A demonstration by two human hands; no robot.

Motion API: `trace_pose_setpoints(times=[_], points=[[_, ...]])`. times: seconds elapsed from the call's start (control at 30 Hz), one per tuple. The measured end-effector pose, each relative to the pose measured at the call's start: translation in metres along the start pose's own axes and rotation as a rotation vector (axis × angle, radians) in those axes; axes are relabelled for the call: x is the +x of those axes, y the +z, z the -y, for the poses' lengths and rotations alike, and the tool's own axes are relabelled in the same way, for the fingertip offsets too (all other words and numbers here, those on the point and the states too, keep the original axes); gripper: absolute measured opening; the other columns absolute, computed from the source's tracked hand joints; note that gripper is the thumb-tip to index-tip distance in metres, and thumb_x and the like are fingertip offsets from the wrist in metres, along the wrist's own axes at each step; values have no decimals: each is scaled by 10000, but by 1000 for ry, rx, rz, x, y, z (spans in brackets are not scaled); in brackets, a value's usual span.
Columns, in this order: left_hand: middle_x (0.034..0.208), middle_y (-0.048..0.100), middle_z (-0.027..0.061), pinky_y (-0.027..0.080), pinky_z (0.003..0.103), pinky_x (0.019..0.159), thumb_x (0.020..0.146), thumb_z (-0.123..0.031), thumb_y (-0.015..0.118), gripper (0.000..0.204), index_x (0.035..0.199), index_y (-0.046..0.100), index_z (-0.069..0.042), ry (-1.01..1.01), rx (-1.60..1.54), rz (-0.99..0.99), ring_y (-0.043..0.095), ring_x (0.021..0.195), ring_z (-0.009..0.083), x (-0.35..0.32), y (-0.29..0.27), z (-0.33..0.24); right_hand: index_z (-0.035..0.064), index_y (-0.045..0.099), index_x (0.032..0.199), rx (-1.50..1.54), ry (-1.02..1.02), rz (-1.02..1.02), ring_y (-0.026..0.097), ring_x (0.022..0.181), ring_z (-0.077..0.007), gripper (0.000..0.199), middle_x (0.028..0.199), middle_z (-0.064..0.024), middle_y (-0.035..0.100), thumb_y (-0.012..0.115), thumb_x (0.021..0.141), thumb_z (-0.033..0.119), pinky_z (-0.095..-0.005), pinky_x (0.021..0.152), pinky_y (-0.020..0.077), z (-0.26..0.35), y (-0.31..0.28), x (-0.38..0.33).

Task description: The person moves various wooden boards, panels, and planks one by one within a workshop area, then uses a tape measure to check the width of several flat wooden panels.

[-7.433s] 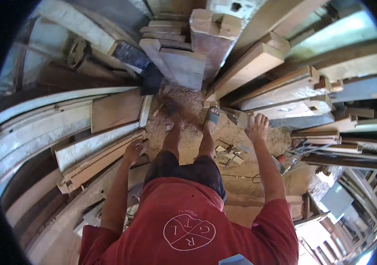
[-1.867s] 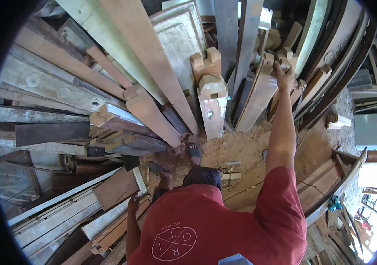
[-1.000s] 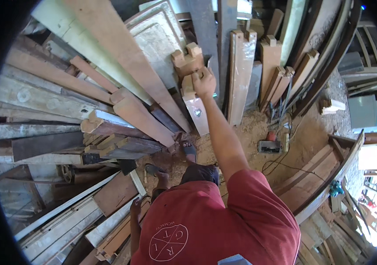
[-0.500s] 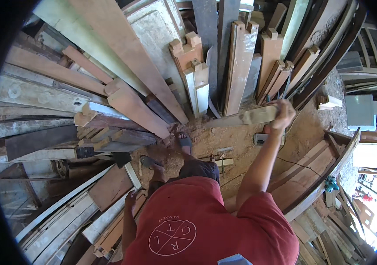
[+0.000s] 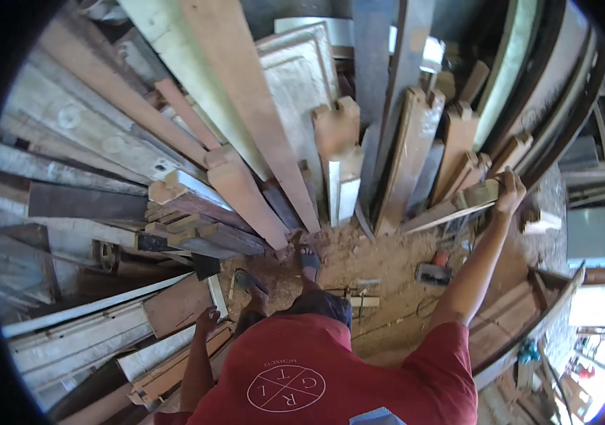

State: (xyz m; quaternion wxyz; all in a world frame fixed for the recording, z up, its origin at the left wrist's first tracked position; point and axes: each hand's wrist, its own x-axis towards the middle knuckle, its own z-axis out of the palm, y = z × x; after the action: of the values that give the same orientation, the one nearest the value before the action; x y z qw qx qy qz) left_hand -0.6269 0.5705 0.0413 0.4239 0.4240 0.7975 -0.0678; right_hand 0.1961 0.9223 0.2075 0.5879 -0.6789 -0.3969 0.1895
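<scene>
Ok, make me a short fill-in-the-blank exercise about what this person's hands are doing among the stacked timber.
1. The right hand grips one end of a pale wooden ____.
2. The left hand hangs low and holds ____.
3. The person's shirt is ____.
4. The ground underfoot is covered in ____.

Missing words: plank; nothing; red; sawdust

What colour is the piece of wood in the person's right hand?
The piece of wood is pale tan, with a lighter edge; the head view, the only one, shows it in the right hand.
</scene>
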Motion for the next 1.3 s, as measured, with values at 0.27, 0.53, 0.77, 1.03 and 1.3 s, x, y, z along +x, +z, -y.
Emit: trace_pose_setpoints(times=[0.27,0.53,0.77,1.03,1.3], points=[[1170,659,197,500,401,908,912,-347,614,449,1253,585,-56,-58,-115,-99,640,1087,316,-2,-6,7,-2,659,1155,-533,-142,-130,651,1033,-301,387,1132,-180,680,568,952,315,-378,914,484,-87,92,46],[1115,680,192,513,422,872,907,-369,605,487,1282,558,-61,72,-50,-179,654,1051,338,-25,76,113,-15,602,1200,87,-241,548,639,998,-226,380,1063,-151,671,679,905,211,-345,894,486,41,313,-144],[1129,672,202,495,406,915,908,-342,613,465,1256,582,-35,-181,-379,-172,634,1089,339,-58,103,67,-1,497,1318,242,-273,618,644,1047,-229,569,1161,-198,645,700,889,313,-332,871,493,154,403,-148],[1198,647,208,480,400,943,908,-297,618,440,1241,600,-9,-250,-457,-100,617,1131,324,-60,143,85,-13,592,952,202,-139,599,455,744,-132,467,799,-32,544,578,956,453,-293,696,414,181,447,-161],[1248,631,178,467,393,962,904,-360,611,493,1277,585,-38,-251,-592,-149,594,1174,301,-53,167,118,-57,589,1098,597,-166,646,508,849,-173,461,916,-110,601,531,984,385,-315,793,431,192,464,-187]])
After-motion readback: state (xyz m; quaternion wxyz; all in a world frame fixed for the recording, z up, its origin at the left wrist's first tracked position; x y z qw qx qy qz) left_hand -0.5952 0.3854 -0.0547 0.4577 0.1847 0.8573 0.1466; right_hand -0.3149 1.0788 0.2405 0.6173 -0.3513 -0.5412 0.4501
